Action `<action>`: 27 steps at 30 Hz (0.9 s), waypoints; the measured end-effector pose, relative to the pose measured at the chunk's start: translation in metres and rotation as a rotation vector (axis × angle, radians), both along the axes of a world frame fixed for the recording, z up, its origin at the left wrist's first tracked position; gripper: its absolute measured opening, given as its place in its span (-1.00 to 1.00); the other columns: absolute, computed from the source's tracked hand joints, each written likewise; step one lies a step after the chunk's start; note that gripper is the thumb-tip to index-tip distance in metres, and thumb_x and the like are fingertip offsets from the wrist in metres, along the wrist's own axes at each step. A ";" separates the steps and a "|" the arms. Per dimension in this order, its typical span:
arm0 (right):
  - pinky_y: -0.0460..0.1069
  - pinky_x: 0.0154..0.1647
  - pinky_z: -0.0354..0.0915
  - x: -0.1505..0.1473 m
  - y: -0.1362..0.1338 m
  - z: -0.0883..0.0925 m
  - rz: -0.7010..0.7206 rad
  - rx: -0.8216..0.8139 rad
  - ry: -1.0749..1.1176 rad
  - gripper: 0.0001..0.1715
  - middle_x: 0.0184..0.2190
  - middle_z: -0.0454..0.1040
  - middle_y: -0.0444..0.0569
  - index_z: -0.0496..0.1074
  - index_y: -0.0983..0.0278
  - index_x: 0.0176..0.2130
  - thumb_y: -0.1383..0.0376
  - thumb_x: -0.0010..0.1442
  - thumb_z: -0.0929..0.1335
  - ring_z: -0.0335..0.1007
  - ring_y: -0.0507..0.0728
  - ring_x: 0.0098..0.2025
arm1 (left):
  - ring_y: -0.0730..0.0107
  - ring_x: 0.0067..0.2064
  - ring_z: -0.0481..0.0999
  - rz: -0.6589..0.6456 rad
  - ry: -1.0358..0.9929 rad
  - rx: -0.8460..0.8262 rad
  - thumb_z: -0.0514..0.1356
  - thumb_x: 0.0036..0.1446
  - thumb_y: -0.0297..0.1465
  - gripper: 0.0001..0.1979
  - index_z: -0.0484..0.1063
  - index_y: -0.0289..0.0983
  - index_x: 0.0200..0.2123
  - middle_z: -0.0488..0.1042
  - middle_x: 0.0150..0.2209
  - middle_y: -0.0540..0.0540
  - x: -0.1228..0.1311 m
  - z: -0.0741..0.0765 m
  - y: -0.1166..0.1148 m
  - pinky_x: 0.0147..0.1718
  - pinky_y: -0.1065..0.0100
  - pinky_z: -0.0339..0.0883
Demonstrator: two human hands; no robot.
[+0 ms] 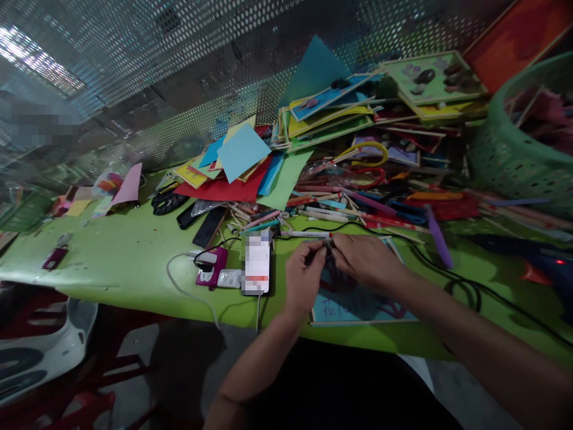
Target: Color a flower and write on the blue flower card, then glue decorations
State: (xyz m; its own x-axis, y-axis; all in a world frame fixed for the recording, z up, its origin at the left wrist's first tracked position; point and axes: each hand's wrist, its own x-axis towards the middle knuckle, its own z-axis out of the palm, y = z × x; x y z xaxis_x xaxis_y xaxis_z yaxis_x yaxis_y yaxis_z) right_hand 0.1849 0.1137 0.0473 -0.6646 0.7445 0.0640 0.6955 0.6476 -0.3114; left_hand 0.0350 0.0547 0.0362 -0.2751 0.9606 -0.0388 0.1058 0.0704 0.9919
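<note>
My left hand [304, 275] and my right hand [360, 257] meet over the upper left part of a blue card [353, 307]. Fingertips of both hands are pinched on a small dark greyish piece [329, 243], too small and covered to name. Purple writing or drawing marks the card, and thin wooden sticks edge it. The right forearm covers much of its right side. Just beyond the fingers lies a white marker pen [305, 235] with a red band.
Left of my hands, a phone [257, 263] with a lit screen and cable lies by a purple power socket [218, 267]. Coloured papers [244, 152], pens and sticks pile behind. A glue gun [532, 257] and black cable lie right, below a green basket [505, 149].
</note>
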 end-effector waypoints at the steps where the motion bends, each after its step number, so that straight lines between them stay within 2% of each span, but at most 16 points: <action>1: 0.02 -0.38 0.00 0.000 0.000 0.000 -0.007 -0.016 -0.003 -0.78 -0.42 0.56 0.03 0.37 0.28 -0.21 0.30 0.36 0.18 0.44 0.16 -0.39 | 0.32 -0.19 0.56 -0.006 -0.021 -0.006 0.25 0.18 -0.35 -0.83 0.60 -0.27 -0.21 0.63 -0.24 -0.09 0.000 0.000 0.000 -0.12 0.32 0.38; 8: -0.02 -0.37 0.07 0.007 0.005 0.002 0.009 -0.199 0.103 -0.64 -0.39 0.55 -0.02 0.35 0.22 -0.24 0.19 0.45 0.10 0.42 0.12 -0.38 | 0.35 -0.18 0.56 -0.024 -0.213 -0.015 0.29 0.17 -0.30 -0.80 0.61 -0.28 -0.19 0.64 -0.20 -0.11 -0.002 -0.005 0.004 -0.05 0.31 0.38; 10: -0.02 -0.38 0.09 0.009 0.007 0.002 -0.012 -0.204 0.152 -0.62 -0.38 0.55 -0.01 0.36 0.22 -0.25 0.15 0.45 0.10 0.43 0.13 -0.38 | 0.35 -0.17 0.57 -0.014 -0.260 -0.018 0.31 0.16 -0.29 -0.78 0.61 -0.28 -0.18 0.64 -0.19 -0.11 -0.002 -0.006 0.004 -0.03 0.30 0.38; 13: -0.02 -0.36 0.13 0.010 0.009 0.001 -0.046 -0.169 0.201 -0.67 -0.31 0.59 0.01 0.39 0.22 -0.17 0.11 0.42 0.17 0.48 0.17 -0.32 | 0.33 -0.15 0.57 -0.020 -0.301 -0.026 0.32 0.15 -0.27 -0.76 0.61 -0.27 -0.16 0.64 -0.17 -0.10 -0.003 -0.008 0.005 -0.02 0.29 0.39; 16: 0.00 -0.33 0.14 0.009 0.009 -0.001 -0.036 -0.095 0.162 -0.72 -0.28 0.59 0.04 0.40 0.23 -0.15 0.12 0.40 0.22 0.50 0.21 -0.26 | 0.29 -0.11 0.57 -0.021 -0.210 -0.022 0.29 0.18 -0.27 -0.76 0.61 -0.26 -0.14 0.63 -0.15 -0.13 -0.002 -0.008 0.004 -0.01 0.27 0.39; 21: 0.02 -0.34 0.09 0.005 0.007 -0.002 -0.039 -0.002 0.034 -0.73 -0.34 0.57 0.04 0.39 0.23 -0.23 0.19 0.42 0.20 0.48 0.21 -0.30 | 0.25 -0.03 0.56 -0.053 -0.007 0.058 0.22 0.23 -0.37 -0.76 0.60 -0.24 -0.07 0.61 -0.08 -0.15 -0.003 -0.007 0.002 0.05 0.24 0.39; 27: 0.02 -0.38 0.02 0.002 0.004 0.005 -0.028 0.023 -0.045 -0.76 -0.40 0.57 0.05 0.39 0.25 -0.25 0.22 0.40 0.22 0.45 0.18 -0.36 | 0.22 -0.05 0.56 -0.064 0.020 0.046 0.22 0.24 -0.36 -0.77 0.59 -0.25 -0.08 0.60 -0.10 -0.16 -0.004 -0.009 0.000 0.01 0.23 0.40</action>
State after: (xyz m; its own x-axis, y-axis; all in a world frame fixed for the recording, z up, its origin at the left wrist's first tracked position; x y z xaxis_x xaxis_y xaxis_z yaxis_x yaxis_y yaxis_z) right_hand 0.1866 0.1177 0.0520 -0.6459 0.7617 0.0514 0.7267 0.6340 -0.2644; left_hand 0.0313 0.0549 0.0271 -0.2135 0.9769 0.0106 0.1285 0.0173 0.9916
